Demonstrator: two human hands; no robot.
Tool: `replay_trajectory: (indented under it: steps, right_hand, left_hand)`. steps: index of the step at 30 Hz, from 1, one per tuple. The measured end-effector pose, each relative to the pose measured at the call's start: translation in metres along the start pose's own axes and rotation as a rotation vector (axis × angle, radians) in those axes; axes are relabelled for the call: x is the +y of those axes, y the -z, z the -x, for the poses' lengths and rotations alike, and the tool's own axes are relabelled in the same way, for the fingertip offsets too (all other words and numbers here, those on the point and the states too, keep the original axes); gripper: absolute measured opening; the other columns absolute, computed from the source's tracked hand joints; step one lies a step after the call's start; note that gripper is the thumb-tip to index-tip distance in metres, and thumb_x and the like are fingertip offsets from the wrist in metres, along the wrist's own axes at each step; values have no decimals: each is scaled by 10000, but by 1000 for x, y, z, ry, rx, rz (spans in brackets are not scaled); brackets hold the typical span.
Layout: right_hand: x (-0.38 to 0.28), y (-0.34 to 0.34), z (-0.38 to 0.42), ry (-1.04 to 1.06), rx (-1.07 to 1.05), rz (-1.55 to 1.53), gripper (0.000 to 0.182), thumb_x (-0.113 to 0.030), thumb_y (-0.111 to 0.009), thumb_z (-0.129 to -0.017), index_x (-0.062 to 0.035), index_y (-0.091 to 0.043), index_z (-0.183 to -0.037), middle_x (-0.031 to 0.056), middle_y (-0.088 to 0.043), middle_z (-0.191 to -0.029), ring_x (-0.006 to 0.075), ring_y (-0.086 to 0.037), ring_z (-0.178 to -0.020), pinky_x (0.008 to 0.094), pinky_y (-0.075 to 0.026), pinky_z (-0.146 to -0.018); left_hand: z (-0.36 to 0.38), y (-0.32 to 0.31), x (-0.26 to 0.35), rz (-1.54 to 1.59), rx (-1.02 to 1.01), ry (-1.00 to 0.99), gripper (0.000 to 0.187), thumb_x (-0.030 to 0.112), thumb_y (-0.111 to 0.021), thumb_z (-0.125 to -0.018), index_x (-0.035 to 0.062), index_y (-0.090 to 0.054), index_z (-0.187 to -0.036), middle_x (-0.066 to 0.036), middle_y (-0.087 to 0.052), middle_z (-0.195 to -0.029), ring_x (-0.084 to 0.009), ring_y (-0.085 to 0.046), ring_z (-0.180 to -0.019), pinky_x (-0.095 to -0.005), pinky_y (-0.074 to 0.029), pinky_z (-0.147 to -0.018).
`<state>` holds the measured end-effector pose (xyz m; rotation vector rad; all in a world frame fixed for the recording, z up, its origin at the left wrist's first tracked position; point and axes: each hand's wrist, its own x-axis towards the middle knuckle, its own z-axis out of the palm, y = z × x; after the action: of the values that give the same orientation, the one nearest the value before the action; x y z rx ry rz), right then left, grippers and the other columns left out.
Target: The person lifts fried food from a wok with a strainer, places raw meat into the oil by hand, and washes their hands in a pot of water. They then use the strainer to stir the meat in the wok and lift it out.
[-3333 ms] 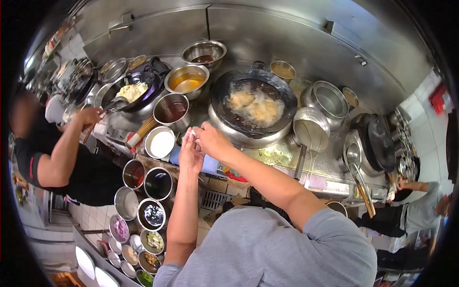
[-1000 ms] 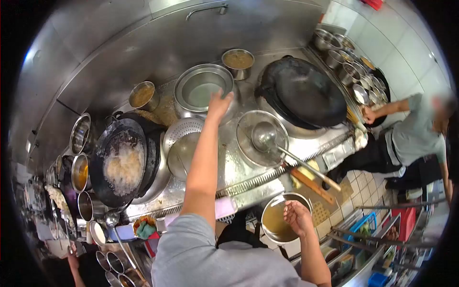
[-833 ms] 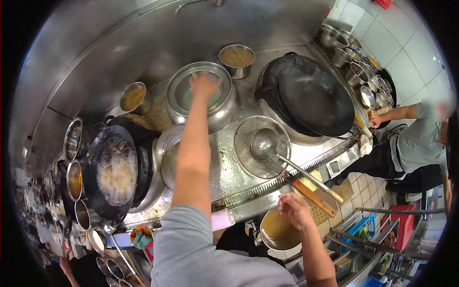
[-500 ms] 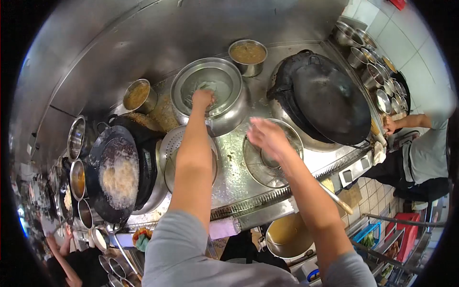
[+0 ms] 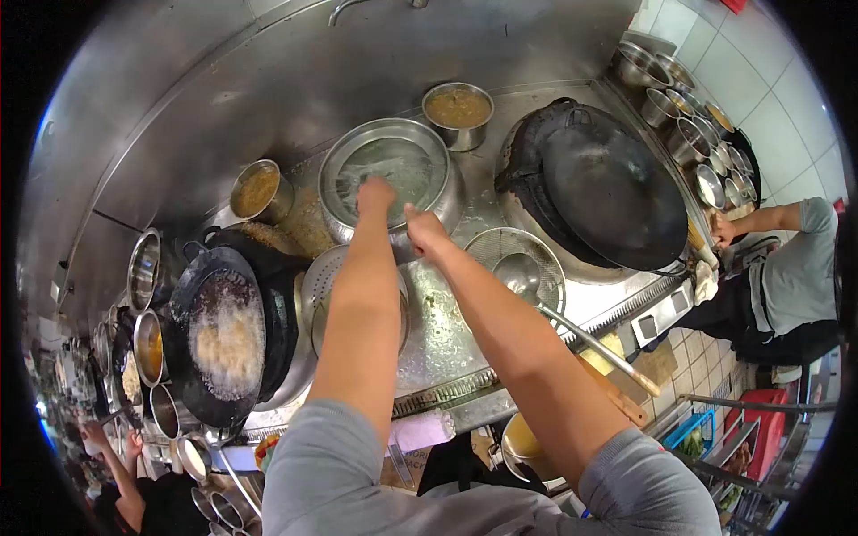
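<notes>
Our round, silvery metal pot (image 5: 384, 129), wide-rimmed, upright, open-topped, holding clear water (image 5: 409, 166) with a rippled surface, standing before us on the steel counter (image 5: 431, 308)

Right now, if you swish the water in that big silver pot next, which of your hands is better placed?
Probably the left hand: it appears over the water, inside the rim of the pot. The right hand is at the near edge and would likely have to reach farther.
</notes>
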<state>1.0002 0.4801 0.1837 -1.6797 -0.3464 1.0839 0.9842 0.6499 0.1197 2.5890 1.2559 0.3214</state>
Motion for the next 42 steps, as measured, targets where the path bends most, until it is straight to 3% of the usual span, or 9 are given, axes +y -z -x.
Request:
replay_trajectory:
  steps: [8, 10, 16, 20, 22, 25, 30, 37, 42]
  right_hand:
    - [-12, 15, -3, 83, -183, -93, 133, -73, -480, -806, -31, -552, -702, 74, -529, -579, 147, -500, -482, 265, -367, -381]
    - [11, 2, -40, 370, -121, 697, 261, -179, -473, -846, 32, -596, -755, 116, -576, -630, 186, -551, -553, 310, -421, -439]
    - [0, -8, -8, 316, 77, 473, 312, -216, -454, -856, 53, -593, -783, 152, -586, -693, 209, -564, -591, 335, -448, -502]
    - [28, 4, -28, 389, 66, 204, 257, -183, -474, -838, 38, -596, -788, 144, -597, -737, 208, -572, -598, 342, -453, -525]
    - [33, 17, -37, 339, -148, 208, 204, -157, -491, -821, 13, -601, -843, 127, -607, -776, 207, -584, -641, 354, -458, -550]
    - [15, 24, -45, 308, -9, 654, 202, -171, -571, -693, -53, -659, -832, 156, -625, -906, 262, -605, -802, 346, -464, -691]
    - [4, 15, -31, 14, -126, -634, 147, -60, -430, -869, 4, -560, -898, 149, -577, -813, 238, -575, -702, 311, -493, -626]
    - [3, 18, 5, 48, 8, -1447, 159, -20, -378, -894, 2, -485, -1010, 112, -532, -858, 207, -552, -723, 287, -501, -675]
    - [8, 21, 22, 396, 305, 28, 145, -51, -456, -798, -45, -592, -748, 154, -598, -775, 273, -570, -700, 325, -469, -661]
  left_hand:
    - [73, 74, 37, 898, -450, 137, 401, 356, -525, -784, -25, -620, -864, -211, -619, -742, -340, -603, -770, -362, -459, -689]
    - [86, 88, 42, 462, -221, 135, 374, 323, -490, -813, -22, -619, -877, -213, -621, -782, -358, -593, -802, -387, -451, -715]
    - [25, 21, -1, 261, 156, -48, 267, 219, -464, -827, 13, -633, -820, -254, -587, -911, -329, -590, -866, -404, -459, -747]
    - [1, -8, -6, -235, -300, -288, 241, 155, -477, -799, 15, -604, -949, -226, -604, -936, -313, -603, -855, -379, -466, -754]
    - [41, 36, 22, 1238, -563, 242, 312, 114, -488, -790, 6, -554, -1075, -166, -628, -923, -281, -608, -851, -344, -464, -753]
    - [101, 66, 59, 917, -240, 103, 348, 148, -490, -834, -12, -508, -1143, -137, -601, -1009, -247, -579, -920, -303, -440, -794]
    - [136, 54, 109, 1388, 193, 386, 423, 210, -480, -881, 25, -387, -1249, -138, -518, -1166, -241, -519, -1033, -304, -395, -880]
    - [107, 28, 101, 2009, -288, 613, 139, 143, -458, -888, 17, -513, -866, -120, -578, -845, -216, -575, -736, -326, -499, -679]
    - [76, 17, 81, 1717, -262, 669, 148, 130, -419, -882, 45, -469, -772, -71, -527, -690, -199, -518, -599, -329, -454, -549]
